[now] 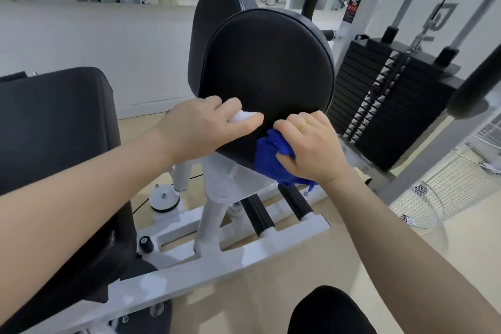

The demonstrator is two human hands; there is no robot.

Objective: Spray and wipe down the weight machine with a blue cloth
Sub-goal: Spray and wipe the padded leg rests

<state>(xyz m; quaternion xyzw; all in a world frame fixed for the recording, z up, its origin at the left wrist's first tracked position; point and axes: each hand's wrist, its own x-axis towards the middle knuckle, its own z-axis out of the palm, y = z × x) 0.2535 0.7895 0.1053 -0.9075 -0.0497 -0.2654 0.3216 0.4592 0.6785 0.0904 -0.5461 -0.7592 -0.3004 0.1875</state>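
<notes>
The right hand (314, 146) grips the bunched blue cloth (273, 158) against the lower edge of the black pad (267, 73), while at nine o'clock the left hand (208, 125) holds a white spray bottle (241, 116).

**Both hands at the lower edge of the black pad**

The right hand (314, 146), a gold ring on one finger, gripped a bunched blue cloth (273, 160) against the lower edge of the rounded black pad (268, 70). The left hand (208, 125) curled round a white object (242, 116), mostly hidden by the fingers, just beside the same edge. A second black pad (217, 11) stood behind the first. The white frame (217, 236) ran below, a black seat cushion (51, 122) sat to the left, and the weight stack (385, 106) stood to the right, near a wire fan guard (444, 192).
</notes>
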